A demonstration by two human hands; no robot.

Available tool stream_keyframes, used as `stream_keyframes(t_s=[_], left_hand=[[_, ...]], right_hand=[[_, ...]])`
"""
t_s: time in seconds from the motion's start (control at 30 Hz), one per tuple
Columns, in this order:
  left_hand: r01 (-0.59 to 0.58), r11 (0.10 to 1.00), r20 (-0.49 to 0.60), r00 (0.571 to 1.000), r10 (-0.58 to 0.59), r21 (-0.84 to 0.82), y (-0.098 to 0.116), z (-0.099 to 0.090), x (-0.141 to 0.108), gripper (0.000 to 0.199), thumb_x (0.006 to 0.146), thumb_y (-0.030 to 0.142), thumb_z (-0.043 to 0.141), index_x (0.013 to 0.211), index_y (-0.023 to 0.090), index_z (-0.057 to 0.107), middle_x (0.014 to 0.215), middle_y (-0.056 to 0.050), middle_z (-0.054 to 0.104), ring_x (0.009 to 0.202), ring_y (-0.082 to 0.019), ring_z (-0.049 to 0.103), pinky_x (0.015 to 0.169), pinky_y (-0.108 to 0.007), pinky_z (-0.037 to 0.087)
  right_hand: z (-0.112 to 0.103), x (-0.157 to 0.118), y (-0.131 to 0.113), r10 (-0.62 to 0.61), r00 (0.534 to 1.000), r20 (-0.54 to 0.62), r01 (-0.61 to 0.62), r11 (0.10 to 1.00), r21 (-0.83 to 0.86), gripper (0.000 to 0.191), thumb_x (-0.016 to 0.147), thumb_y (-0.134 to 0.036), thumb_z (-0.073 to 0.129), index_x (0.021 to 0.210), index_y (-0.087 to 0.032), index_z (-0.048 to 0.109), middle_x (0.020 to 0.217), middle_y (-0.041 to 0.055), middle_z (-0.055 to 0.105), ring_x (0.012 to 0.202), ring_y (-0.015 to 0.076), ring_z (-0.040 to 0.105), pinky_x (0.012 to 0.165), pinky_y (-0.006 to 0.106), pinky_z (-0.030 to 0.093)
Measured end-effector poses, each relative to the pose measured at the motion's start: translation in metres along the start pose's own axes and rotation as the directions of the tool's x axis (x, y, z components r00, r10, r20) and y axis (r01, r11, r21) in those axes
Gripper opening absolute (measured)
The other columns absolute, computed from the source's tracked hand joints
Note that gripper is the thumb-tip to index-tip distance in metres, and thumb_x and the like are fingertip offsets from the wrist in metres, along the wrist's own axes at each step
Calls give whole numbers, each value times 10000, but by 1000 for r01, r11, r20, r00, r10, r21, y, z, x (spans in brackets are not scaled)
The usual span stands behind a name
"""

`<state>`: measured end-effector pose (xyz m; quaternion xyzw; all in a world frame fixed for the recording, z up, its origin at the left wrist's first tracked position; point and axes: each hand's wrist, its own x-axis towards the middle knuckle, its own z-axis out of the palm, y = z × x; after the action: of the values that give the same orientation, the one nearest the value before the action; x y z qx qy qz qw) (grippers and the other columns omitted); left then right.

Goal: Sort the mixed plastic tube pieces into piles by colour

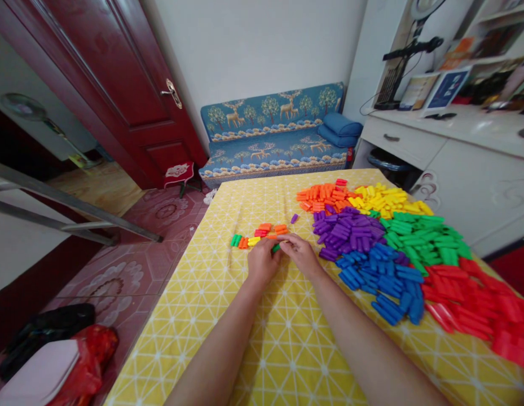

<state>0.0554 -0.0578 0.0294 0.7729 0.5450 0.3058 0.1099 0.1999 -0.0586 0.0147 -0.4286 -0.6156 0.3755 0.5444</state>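
Observation:
My left hand (262, 260) and my right hand (302, 254) meet over the middle of the table, fingers closed together. Between their fingertips shows a small green plastic piece (276, 247), mostly hidden by the fingers. Just beyond my left hand is a short row with a green pair (236, 241), an orange pair (243, 242) and a yellow piece (254, 241). Behind it lie a red piece (260, 233) and orange pieces (265, 227), with another orange piece (281, 229) near my right fingertips. A single purple piece (294, 218) rests farther back.
Sorted heaps cover the table's right side: orange (323, 196), yellow (384, 198), purple (348, 230), green (426, 239), blue (384, 276) and red (477, 299). A yellow patterned cloth (194, 338) covers the table. Beyond stand a blue sofa (270, 141) and a white cabinet (469, 175).

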Motion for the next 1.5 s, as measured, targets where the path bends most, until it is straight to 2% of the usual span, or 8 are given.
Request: stream_keyframes(t_s=[0.17,0.33,0.47,0.67,0.87,1.13,1.33,1.5], left_hand=[[-38,999,34,999,36,35,3,3,-6,250,810,192,572,1044,228,655,1052,-66,693,1015,-218,619,844,-319,486],[93,985,-60,993,-102,-142,-4,5,-4,405,798,196,607,1194,235,532,975,-28,715,878,-191,664,769,-308,502],[63,974,-73,994,-80,-216,-6,5,-3,372,773,174,638,1132,228,558,926,-9,715,851,-164,665,787,-287,499],[26,992,-58,998,-33,-122,-5,2,-5,257,787,240,649,1043,231,632,964,-21,713,873,-179,656,766,-299,496],[4,998,-45,999,-6,-59,-7,3,-6,203,828,266,615,1020,230,671,934,-36,714,862,-185,636,771,-312,488],[-209,978,-136,969,206,-6,-5,-2,-5,169,874,210,527,898,201,694,887,-51,702,909,-197,573,860,-349,451],[-147,987,-218,963,157,59,-4,-5,-7,177,851,201,548,953,226,691,1085,-58,664,1093,-225,526,965,-410,400],[-64,993,-140,987,78,101,-10,1,-7,258,806,260,602,1052,227,672,1154,-85,635,1097,-253,536,989,-450,385]], right_hand=[[2,0,3,-1,1000,24,3,996,-86,257,786,-247,607,1023,-223,702,1067,61,668,962,187,615,763,299,501],[5,-1,6,94,995,-33,-96,994,-60,355,743,-283,645,1089,-200,647,989,51,684,762,151,615,690,287,505],[5,-1,10,93,995,-37,-96,989,-110,281,736,-296,651,995,-187,662,897,39,688,745,159,616,685,288,496],[5,-2,6,73,997,-27,-74,997,-28,184,756,-334,648,863,-185,667,828,21,680,760,166,618,722,292,485],[3,-1,2,153,977,-146,-137,984,111,256,751,-435,661,786,-183,637,693,9,652,621,149,583,601,265,460],[1,-1,-1,236,943,-234,-179,954,242,331,742,-491,679,739,-176,576,586,-9,608,525,124,560,509,227,417],[0,0,3,178,954,-240,-129,970,207,344,753,-510,665,769,-173,593,617,-10,618,515,104,529,501,221,410],[0,0,3,220,947,-236,-162,957,240,349,724,-502,690,792,-169,611,618,-8,624,492,94,522,490,221,434]])
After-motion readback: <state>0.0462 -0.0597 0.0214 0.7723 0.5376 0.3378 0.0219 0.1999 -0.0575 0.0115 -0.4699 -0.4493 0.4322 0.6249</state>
